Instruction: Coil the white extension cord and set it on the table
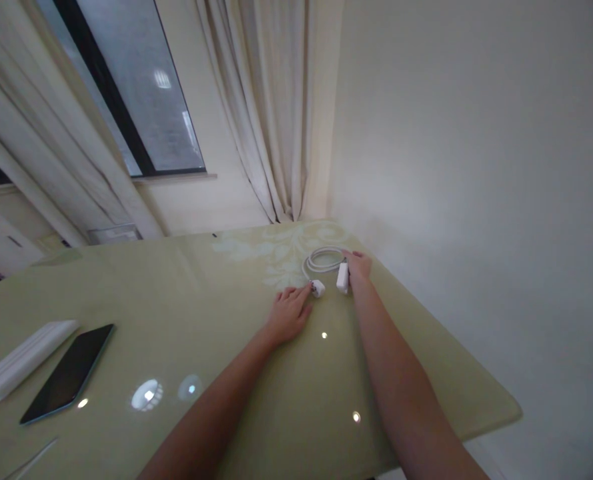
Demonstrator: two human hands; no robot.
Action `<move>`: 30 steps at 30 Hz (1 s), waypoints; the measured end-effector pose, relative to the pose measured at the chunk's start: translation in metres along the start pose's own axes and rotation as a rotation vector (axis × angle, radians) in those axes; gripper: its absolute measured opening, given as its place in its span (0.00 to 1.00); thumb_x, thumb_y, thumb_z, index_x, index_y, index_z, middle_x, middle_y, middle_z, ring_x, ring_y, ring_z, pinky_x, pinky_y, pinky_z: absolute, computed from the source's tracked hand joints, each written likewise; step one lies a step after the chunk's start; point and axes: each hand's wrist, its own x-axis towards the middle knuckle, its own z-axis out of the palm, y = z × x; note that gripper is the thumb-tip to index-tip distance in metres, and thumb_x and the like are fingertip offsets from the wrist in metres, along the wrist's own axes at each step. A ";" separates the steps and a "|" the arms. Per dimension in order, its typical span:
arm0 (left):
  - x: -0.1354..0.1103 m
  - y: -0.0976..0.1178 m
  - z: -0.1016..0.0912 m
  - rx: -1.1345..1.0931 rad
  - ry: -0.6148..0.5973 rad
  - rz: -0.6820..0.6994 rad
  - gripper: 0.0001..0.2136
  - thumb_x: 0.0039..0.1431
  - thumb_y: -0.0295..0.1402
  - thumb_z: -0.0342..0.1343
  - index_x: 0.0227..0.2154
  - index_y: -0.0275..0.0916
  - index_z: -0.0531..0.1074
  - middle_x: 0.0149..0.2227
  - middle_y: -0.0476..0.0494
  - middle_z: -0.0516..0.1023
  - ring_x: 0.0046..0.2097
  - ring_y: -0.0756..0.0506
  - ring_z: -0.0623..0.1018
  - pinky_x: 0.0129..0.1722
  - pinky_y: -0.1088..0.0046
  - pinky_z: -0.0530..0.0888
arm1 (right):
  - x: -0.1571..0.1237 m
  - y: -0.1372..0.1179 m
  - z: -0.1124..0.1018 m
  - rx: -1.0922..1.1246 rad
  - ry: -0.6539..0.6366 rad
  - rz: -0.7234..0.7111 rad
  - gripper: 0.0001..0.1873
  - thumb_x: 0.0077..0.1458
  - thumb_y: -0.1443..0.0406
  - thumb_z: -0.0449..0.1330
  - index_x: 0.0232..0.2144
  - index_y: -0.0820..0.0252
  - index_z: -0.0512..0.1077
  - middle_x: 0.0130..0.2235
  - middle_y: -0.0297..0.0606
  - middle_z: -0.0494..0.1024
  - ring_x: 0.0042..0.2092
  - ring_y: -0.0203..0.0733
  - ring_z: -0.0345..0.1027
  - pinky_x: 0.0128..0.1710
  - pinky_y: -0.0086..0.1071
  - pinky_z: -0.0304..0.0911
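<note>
A coiled white cable [321, 260] lies on the pale green glossy table [216, 293] near its far right corner. One end carries a round white plug [318, 288], the other a small white rectangular block [343, 277]. My left hand [289, 313] lies flat on the table, fingers stretched out, its fingertips touching the round plug. My right hand [357, 265] reaches over the coil, its fingers curled on the white block.
A dark phone [69, 373] lies face up at the near left, next to a long white flat object [21, 360]. The table's right edge [476, 373] runs close to the wall. Curtains [271, 113] and a window [136, 87] stand behind the table.
</note>
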 end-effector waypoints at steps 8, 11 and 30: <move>0.000 0.004 0.000 0.051 0.019 -0.001 0.29 0.69 0.42 0.47 0.70 0.42 0.57 0.67 0.36 0.68 0.64 0.33 0.65 0.63 0.51 0.59 | 0.006 -0.015 -0.023 0.013 0.231 0.068 0.23 0.59 0.62 0.54 0.52 0.69 0.76 0.51 0.53 0.80 0.51 0.50 0.75 0.51 0.35 0.67; 0.001 0.004 0.000 0.036 0.066 -0.037 0.28 0.68 0.39 0.49 0.68 0.38 0.60 0.64 0.33 0.70 0.63 0.34 0.67 0.62 0.52 0.61 | -0.003 -0.035 -0.032 0.006 0.244 -0.016 0.20 0.59 0.61 0.54 0.48 0.64 0.78 0.49 0.50 0.81 0.51 0.50 0.74 0.53 0.35 0.65; -0.063 0.004 -0.027 -0.168 0.383 -0.205 0.16 0.62 0.36 0.49 0.21 0.42 0.53 0.21 0.52 0.58 0.26 0.49 0.59 0.30 0.69 0.53 | -0.168 -0.008 -0.012 -0.160 -0.446 -0.869 0.13 0.68 0.59 0.51 0.35 0.58 0.73 0.34 0.38 0.76 0.38 0.43 0.67 0.41 0.33 0.59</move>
